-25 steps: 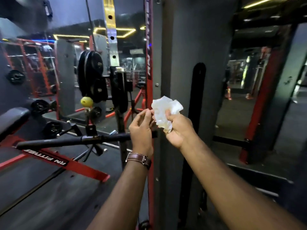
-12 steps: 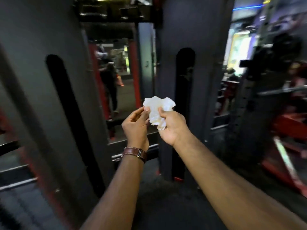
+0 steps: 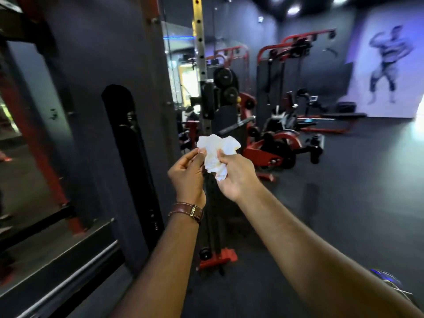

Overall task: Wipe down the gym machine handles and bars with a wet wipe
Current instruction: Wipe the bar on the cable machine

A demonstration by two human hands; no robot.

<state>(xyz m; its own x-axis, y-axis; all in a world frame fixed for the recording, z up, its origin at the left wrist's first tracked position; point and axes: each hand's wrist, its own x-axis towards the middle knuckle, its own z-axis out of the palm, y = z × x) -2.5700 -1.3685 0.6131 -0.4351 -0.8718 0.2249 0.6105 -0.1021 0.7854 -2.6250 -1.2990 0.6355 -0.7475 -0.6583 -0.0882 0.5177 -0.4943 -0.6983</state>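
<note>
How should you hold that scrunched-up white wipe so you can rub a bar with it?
Grip the wet wipe by its lower bunched part, from underneath, as the right hand does. Its loose crumpled top sticks up free for rubbing. The left hand pinches only its left edge, probably too little for wiping.

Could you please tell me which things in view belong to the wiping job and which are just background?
For the job: wet wipe, pinched by left hand and right hand; padded bar.
Background: wristwatch; weight plates; wall mural.
</note>
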